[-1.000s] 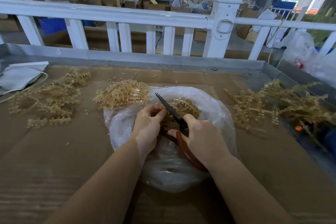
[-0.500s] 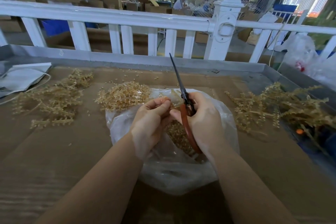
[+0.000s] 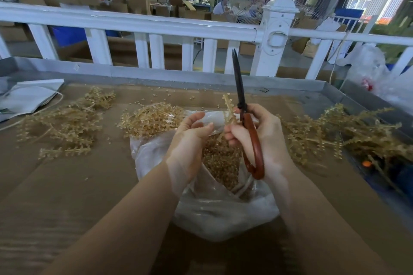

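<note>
My right hand (image 3: 263,134) grips a pair of scissors (image 3: 239,87) by its red-brown handles, with the black blades together and pointing straight up. Its fingertips also pinch a tan plastic strip (image 3: 228,107) that stands upright beside the blades. My left hand (image 3: 187,143) hovers just left of it over a clear plastic bag (image 3: 219,212), fingers relaxed and holding nothing. The bag lies open on the cardboard and holds several small tan pieces (image 3: 218,158).
Heaps of tan plastic strips lie at the left (image 3: 64,123), behind the bag (image 3: 152,118) and at the right (image 3: 335,134). The cardboard sheet (image 3: 67,185) sits in a metal tray (image 3: 178,73). A white railing (image 3: 156,25) runs behind; white paper (image 3: 29,96) lies far left.
The scissors swung from leaning left over the bag to upright. Both hands rose a little. My left hand opened and drew apart from the right, which now holds the strip.
</note>
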`<state>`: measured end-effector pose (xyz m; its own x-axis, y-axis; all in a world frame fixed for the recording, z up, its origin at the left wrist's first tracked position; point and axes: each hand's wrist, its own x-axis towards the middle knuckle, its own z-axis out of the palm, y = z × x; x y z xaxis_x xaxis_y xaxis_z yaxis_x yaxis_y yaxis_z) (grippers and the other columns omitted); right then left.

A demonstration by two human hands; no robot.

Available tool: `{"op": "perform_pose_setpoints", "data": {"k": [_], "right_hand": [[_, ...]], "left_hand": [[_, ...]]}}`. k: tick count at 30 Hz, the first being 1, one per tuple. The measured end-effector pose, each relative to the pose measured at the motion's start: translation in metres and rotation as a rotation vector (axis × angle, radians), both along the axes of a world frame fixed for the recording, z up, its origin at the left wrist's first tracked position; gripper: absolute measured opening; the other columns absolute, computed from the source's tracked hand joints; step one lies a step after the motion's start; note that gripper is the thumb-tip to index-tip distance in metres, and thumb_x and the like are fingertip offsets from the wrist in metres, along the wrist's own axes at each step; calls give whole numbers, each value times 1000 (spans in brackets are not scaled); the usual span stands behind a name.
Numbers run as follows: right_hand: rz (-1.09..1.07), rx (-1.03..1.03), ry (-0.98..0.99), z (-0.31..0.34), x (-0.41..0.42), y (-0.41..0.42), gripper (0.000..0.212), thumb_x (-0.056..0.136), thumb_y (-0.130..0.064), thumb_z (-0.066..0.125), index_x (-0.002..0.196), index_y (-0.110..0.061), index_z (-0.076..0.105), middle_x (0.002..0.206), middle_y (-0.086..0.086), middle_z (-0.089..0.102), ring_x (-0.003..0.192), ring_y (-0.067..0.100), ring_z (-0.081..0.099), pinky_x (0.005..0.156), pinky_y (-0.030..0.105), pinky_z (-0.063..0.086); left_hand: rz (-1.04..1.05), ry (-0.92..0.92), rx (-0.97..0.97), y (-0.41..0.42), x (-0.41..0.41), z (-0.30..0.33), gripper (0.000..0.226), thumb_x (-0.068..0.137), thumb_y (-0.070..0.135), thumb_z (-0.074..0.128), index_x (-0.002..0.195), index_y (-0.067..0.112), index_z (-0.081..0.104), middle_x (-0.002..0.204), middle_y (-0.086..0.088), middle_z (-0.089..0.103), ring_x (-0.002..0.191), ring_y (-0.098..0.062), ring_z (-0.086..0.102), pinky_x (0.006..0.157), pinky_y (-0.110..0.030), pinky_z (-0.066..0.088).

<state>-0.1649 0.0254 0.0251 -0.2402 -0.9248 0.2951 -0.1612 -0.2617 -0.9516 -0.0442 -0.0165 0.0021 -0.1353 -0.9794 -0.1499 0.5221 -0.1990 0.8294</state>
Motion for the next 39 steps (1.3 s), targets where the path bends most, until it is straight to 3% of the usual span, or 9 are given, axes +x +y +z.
{"op": "perform_pose_setpoints", "data": {"k": [5, 7, 10, 15, 26, 29, 32, 36, 39], "right_hand": [[121, 21, -261, 9, -4, 1, 25, 84, 8, 63, 102, -9, 60, 71, 10, 72, 61, 15, 69, 53, 17, 51], [161, 14, -296, 9, -5, 1, 24, 86, 7, 60, 102, -11, 60, 73, 10, 73, 63, 15, 70, 54, 18, 52], [179, 12, -328, 7, -7, 1, 24, 86, 7, 60, 100, -12, 61, 74, 12, 73, 64, 16, 70, 54, 18, 52], [110, 81, -257, 0, -7, 1, 24, 82, 3, 67, 99, -13, 62, 74, 10, 73, 64, 14, 70, 53, 17, 51], [58, 179, -139, -9, -6, 2, 16, 85, -2, 67, 99, -7, 62, 61, 1, 70, 50, 9, 64, 45, 18, 50], [20, 158, -43, -13, -9, 5, 15, 84, -13, 71, 98, -11, 64, 69, 6, 71, 58, 13, 67, 49, 19, 52], [-87, 82, 262, -19, -12, 6, 13, 81, -35, 73, 88, -25, 66, 72, -4, 71, 64, 7, 68, 57, 18, 52], [-116, 86, 467, -22, -9, 9, 24, 81, -53, 66, 84, -30, 62, 80, -30, 62, 75, -18, 56, 63, -3, 37], [-125, 73, 558, -25, -9, 12, 24, 82, -54, 64, 83, -30, 59, 72, -20, 61, 79, -23, 50, 66, -5, 32]], "left_hand": [[-75, 87, 62, 0, -2, 2, 50, 89, -1, 53, 136, 12, 41, 128, -17, 54, 125, -28, 49, 113, -40, 31], [-162, 111, 131, 1, 0, 4, 41, 83, 19, 60, 122, 10, 51, 120, -18, 61, 117, -31, 55, 104, -43, 40], [-258, 158, 182, 0, 3, 1, 62, 69, 35, 64, 122, 4, 51, 99, -13, 67, 91, -25, 65, 86, -42, 50], [-275, 169, 168, 0, 6, -5, 42, 66, 21, 72, 103, 5, 63, 86, -5, 58, 72, -13, 53, 80, -31, 51], [-360, -25, 41, 3, 3, -3, 17, 62, 10, 71, 79, 6, 71, 68, -6, 69, 58, -14, 66, 54, -20, 53], [-257, -13, 59, -2, 3, -8, 23, 68, 10, 71, 89, 3, 65, 81, -11, 67, 76, -23, 64, 74, -33, 56], [-144, 7, 94, -6, 5, -10, 7, 79, 5, 67, 84, 7, 62, 81, -11, 68, 74, -20, 65, 63, -26, 55], [-103, 98, 115, -5, 7, -11, 11, 76, -1, 67, 75, 7, 59, 68, -9, 66, 56, -15, 65, 55, -23, 57], [-51, 176, 125, -5, 8, -14, 21, 73, -9, 65, 73, 8, 52, 64, -8, 64, 53, -15, 64, 54, -22, 57]]}}
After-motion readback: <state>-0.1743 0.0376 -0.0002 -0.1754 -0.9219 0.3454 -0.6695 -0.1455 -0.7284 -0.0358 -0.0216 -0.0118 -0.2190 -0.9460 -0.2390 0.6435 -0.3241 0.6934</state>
